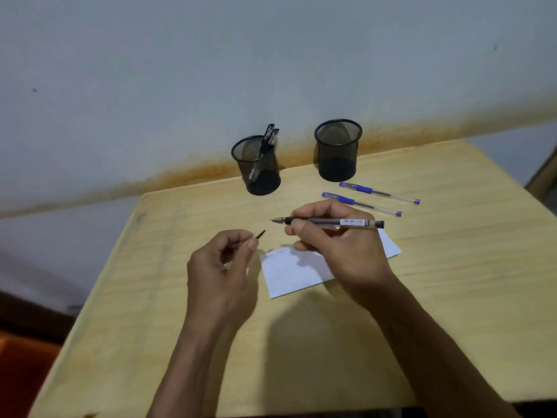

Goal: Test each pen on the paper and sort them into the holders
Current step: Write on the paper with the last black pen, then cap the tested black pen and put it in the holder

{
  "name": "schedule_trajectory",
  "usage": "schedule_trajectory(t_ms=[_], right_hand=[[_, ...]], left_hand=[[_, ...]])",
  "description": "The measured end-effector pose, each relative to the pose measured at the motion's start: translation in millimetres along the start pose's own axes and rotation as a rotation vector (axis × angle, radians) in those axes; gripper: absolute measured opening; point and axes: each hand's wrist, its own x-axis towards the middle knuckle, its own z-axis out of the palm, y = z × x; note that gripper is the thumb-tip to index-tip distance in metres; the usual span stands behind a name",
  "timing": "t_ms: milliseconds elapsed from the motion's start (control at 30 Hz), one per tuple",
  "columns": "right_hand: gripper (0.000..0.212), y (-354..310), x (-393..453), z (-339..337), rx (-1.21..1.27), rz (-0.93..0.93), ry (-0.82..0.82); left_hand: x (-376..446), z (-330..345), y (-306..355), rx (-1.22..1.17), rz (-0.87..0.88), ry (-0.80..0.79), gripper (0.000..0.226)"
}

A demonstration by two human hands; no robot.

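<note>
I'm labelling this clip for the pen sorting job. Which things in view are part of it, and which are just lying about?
Part of the job:
black pen in right hand
cap in left hand
two blue pens
paper
left holder with pens
right holder

Lying about:
nothing on the table

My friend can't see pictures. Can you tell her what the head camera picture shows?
A person's right hand holds an uncapped black pen above white paper on a wooden table, while the left hand pinches its cap. Behind stand two mesh holders: the left one holds pens, the right one looks empty. Two blue pens lie nearby.
</note>
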Motion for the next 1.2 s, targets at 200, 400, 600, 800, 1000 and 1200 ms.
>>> schedule_trajectory(t_ms=[200, 400, 600, 800, 1000, 1200], right_hand=[[0.013, -19, -24, 7, -0.211, -0.098, -0.035], [0.018, -22, -35, 8, -0.338, -0.099, -0.038], [0.016, -23, -37, 10, -0.374, -0.134, -0.046], [0.024, -27, -39, 6, -0.336, -0.107, -0.101], [0.018, -23, -39, 10, -0.312, -0.139, -0.029], [0.024, -22, -31, 9, -0.257, -0.064, -0.042]], left_hand=[[-24, -16, -1, -0.141, 0.028, -0.08, 0.017], [-34, -22, 2, -0.192, 0.032, -0.087, 0.01], [-41, -24, 10, -0.206, 0.056, -0.119, 0.014], [-42, -24, 14, -0.254, 0.022, -0.116, 0.014], [-37, -21, 18, -0.218, 0.049, -0.123, 0.011], [-34, -20, 18, -0.213, 0.066, -0.082, 0.011]])
